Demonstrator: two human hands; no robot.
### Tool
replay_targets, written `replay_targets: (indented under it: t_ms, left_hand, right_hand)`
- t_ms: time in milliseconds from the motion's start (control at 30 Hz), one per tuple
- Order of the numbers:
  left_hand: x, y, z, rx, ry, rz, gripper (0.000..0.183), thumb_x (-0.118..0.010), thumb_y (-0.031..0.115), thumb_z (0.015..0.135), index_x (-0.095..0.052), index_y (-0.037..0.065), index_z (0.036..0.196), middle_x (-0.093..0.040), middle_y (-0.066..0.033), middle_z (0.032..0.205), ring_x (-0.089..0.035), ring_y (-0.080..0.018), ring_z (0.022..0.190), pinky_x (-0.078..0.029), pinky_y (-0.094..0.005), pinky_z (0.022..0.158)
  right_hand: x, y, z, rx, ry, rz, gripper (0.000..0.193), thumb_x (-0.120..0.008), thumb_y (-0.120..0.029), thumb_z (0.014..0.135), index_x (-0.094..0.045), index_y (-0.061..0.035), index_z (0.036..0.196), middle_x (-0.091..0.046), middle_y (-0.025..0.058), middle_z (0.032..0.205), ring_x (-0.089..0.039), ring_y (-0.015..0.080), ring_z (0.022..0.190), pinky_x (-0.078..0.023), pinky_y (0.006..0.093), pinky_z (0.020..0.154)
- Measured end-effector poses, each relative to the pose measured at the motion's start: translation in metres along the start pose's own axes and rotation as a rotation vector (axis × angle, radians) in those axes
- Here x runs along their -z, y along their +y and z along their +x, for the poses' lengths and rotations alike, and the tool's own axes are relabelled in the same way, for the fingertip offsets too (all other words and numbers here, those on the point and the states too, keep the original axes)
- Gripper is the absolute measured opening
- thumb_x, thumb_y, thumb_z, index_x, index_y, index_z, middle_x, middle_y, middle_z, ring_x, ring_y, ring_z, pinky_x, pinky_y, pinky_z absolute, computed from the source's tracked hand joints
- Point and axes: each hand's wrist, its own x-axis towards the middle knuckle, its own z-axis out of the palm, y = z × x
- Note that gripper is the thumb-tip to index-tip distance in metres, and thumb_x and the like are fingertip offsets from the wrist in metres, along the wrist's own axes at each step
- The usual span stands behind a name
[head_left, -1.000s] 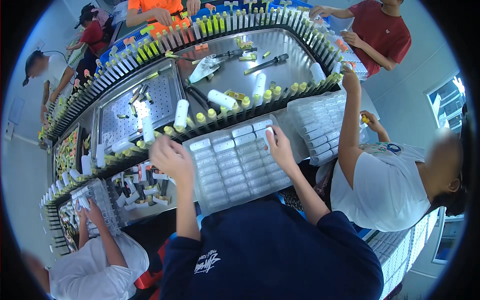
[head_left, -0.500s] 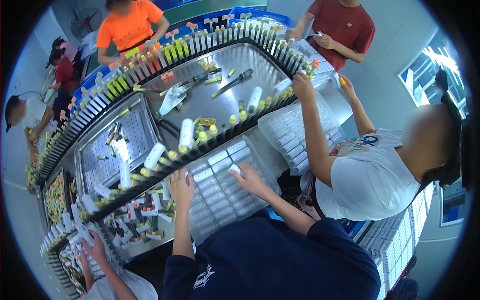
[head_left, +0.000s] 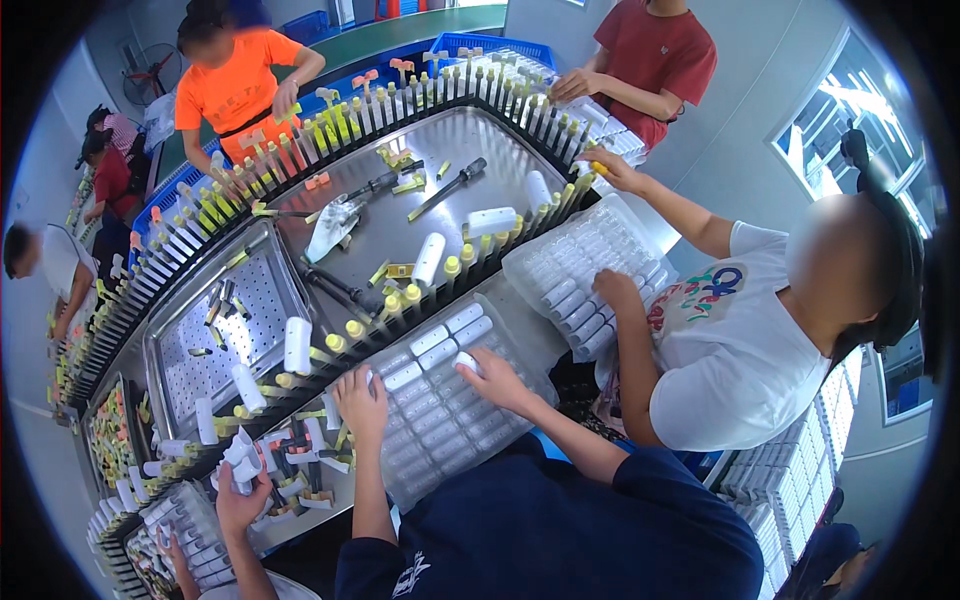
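— At the middle of the clock face, what is recorded?

— A clear tray [head_left: 418,455] is laid on the counter [head_left: 300,525], slightly slanted. White casings [head_left: 437,355] are seated in cells along its twelve o'clock side. The remaining cells are seen as translucent; their contents cannot be told.

— State of each hand?

— The right hand [head_left: 494,380] is placed over the tray's upper part, towards one o'clock, and a white piece [head_left: 466,361] is gripped at its fingertips. The left hand [head_left: 361,403] is held at nine o'clock, by the tray's edge, with fingers bent. Some white is seen beside its fingertips; whether it is gripped cannot be told.

— Surroundings?

— At eleven, a row of yellow-capped posts [head_left: 412,293] is noted, some fitted with white casings. Beyond it, towards twelve, a metal tray [head_left: 430,150] is strewn with dark-handled tools [head_left: 462,180]; a white glove [head_left: 333,228] is included. A perforated tray [head_left: 185,335] is sited at ten. Between one and two, a second clear tray [head_left: 545,250] is reached over by a co-worker in white [head_left: 745,360].
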Motion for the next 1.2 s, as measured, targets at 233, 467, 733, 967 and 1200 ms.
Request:
replay_targets:
  t_ms: [233, 467, 733, 967, 1200]
  left_hand:
    - [0.003, 0.002, -0.001, 0.005, 0.022, -0.024, 0.027, -0.070, 0.025, 0.097, -0.071, 0.009, 0.118, -0.070, -0.0128, 0.112, -0.063, -0.0342, 0.115, -0.043, -0.0476, 0.105]
    - [0.004, 0.003, -0.002, 0.046, 0.013, -0.068, 0.028, -0.070, 0.026, 0.096, -0.070, 0.007, 0.117, -0.071, -0.0133, 0.112, -0.063, -0.0343, 0.115, -0.042, -0.0482, 0.106]
    - [0.003, 0.000, -0.002, 0.030, 0.031, -0.047, 0.027, -0.071, 0.025, 0.096, -0.070, 0.007, 0.117, -0.071, -0.0132, 0.113, -0.063, -0.0341, 0.116, -0.044, -0.0481, 0.104]
    - [0.002, -0.001, -0.004, 0.039, 0.032, -0.062, 0.027, -0.071, 0.025, 0.096, -0.071, 0.007, 0.116, -0.072, -0.0125, 0.113, -0.064, -0.0339, 0.114, -0.044, -0.0476, 0.104]
    - [0.000, -0.006, -0.007, 0.047, 0.037, -0.041, 0.027, -0.071, 0.026, 0.096, -0.071, 0.008, 0.116, -0.071, -0.0121, 0.113, -0.063, -0.0326, 0.116, -0.043, -0.0476, 0.106]
  right_hand:
    - [-0.003, 0.004, -0.001, 0.060, 0.040, 0.035, 0.040, -0.068, -0.033, 0.105, -0.068, 0.0035, 0.123, -0.069, 0.0268, 0.116, -0.068, 0.0451, 0.108, -0.053, 0.0501, 0.094]
    - [0.000, 0.002, -0.002, 0.022, -0.002, 0.074, 0.040, -0.067, -0.034, 0.106, -0.067, 0.0031, 0.122, -0.069, 0.0261, 0.114, -0.067, 0.0432, 0.105, -0.053, 0.0490, 0.091]
    - [0.001, 0.006, -0.002, 0.014, -0.034, 0.044, 0.038, -0.067, -0.033, 0.106, -0.067, 0.0026, 0.120, -0.069, 0.0243, 0.112, -0.067, 0.0411, 0.103, -0.053, 0.0474, 0.089]
    - [0.009, -0.012, -0.006, -0.020, 0.005, 0.098, 0.036, -0.070, -0.027, 0.106, -0.066, 0.0035, 0.125, -0.070, 0.0242, 0.115, -0.068, 0.0366, 0.105, -0.053, 0.0451, 0.092]
    - [0.137, -0.086, 0.086, 0.290, 0.769, -0.160, 0.038, -0.070, -0.015, 0.104, -0.063, -0.0002, 0.138, -0.070, 0.0245, 0.122, -0.067, 0.0409, 0.118, -0.051, 0.0491, 0.103]
